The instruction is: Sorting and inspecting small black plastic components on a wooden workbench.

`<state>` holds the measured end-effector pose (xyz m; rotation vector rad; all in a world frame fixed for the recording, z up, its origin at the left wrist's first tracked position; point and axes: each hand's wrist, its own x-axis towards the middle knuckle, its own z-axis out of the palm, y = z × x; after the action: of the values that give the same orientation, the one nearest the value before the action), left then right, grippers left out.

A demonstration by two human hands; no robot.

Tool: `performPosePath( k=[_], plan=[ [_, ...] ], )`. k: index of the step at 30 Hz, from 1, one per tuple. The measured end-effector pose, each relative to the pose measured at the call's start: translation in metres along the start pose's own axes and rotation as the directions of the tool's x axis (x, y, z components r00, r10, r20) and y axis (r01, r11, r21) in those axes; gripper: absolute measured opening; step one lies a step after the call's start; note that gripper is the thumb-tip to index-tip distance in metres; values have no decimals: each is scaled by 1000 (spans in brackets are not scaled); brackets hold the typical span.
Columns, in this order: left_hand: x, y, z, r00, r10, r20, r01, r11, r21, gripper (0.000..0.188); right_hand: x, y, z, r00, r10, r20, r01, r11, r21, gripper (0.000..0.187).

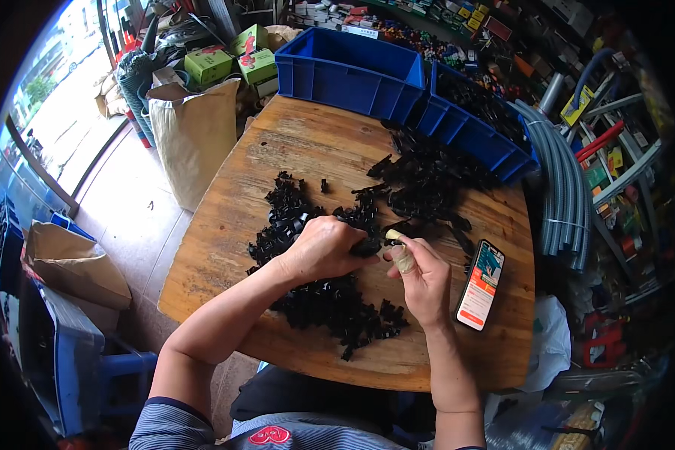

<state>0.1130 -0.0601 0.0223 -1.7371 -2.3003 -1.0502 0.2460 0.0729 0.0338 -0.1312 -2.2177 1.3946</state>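
Observation:
My left hand (322,244) is closed around a dark black piece (365,246), most of it hidden by the fingers. Just to its right, my right hand (421,277) has its fingers curled together, with pale yellowish coverings on two fingertips; whatever they pinch is too small to make out. Both hands are over a wooden table (217,247). Around and below the left hand spreads a heap of short black pieces (330,307), apparently plastic. Farther back, a second heap of longer black pieces (427,184) lies in front of the bins.
A blue bin (345,84) and another blue bin holding black pieces (469,126) stand at the table's far edge. A lit phone (481,289) lies on the right. Grey hoses (566,199) flank the table's right side; a large paper sack (195,142) stands left, near a blue stool (124,367).

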Motion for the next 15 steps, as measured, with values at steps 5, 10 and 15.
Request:
performPosePath(
  k=[5,10,15],
  plan=[
    [2,3,2,1000,-16,-4,16,999,-47,30,-1,-1,0,1000,-20,23,20,999,-29,24],
    [1,3,-1,1000,4,31,-6,999,51,27,0,7,-3,998,-53,25,54,997,-55,24],
    [3,12,-10,991,65,116,-83,985,152,21,4,8,-13,959,-131,253,152,986,-66,25]
  ],
)
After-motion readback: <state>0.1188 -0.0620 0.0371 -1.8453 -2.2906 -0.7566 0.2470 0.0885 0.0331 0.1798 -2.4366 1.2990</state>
